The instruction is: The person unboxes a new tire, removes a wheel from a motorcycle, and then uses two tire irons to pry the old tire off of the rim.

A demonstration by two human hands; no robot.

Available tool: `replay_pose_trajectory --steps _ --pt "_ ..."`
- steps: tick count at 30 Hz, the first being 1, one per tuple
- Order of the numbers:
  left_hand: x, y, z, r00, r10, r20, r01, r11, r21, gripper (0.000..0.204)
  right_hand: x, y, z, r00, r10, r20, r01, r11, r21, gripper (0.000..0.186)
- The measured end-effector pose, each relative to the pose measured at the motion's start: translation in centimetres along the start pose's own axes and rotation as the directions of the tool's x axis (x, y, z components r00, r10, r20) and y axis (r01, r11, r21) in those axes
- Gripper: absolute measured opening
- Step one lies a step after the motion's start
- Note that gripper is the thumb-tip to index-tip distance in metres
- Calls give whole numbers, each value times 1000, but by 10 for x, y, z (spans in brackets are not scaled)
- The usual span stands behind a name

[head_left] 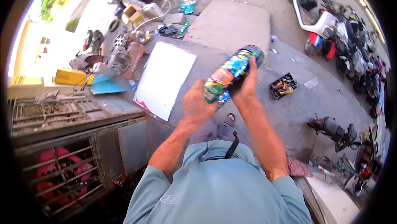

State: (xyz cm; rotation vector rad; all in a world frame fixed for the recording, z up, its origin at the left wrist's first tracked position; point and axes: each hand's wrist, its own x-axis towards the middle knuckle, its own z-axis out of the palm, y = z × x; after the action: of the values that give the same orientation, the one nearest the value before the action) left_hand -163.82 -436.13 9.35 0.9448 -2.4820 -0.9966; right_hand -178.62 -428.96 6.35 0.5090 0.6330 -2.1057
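Observation:
I hold a long cylinder with shiny, multicoloured wrapping (231,70) tilted in front of my chest, its upper end toward the right. My left hand (197,102) grips the lower left end, near a green and orange part. My right hand (247,84) is closed along the right side, partly behind the cylinder. Another shiny blue piece shows just beneath it, between my hands; I cannot tell whether it is separate. Beyond my hands, a white board (161,79) lies on the pavement to the left, and a black tray with yellow-handled tools (283,86) lies to the right.
Parked scooters (331,25) line the right side. A motor part (118,58), yellow box (70,76), tyre (113,25) and cartons (133,14) clutter the upper left. A rusty metal cage (120,141) stands close at my left; a white panel (331,195) is by my right elbow.

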Motion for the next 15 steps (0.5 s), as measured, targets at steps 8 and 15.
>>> replay_pose_trajectory --steps 8,15 --pt "61 -81 9 976 -203 81 191 972 137 51 47 -37 -62 991 137 9 -105 794 -598 59" --pt "102 -202 -1 919 -369 136 266 839 475 52 55 -131 -264 897 -248 -366 -218 474 -853 54"
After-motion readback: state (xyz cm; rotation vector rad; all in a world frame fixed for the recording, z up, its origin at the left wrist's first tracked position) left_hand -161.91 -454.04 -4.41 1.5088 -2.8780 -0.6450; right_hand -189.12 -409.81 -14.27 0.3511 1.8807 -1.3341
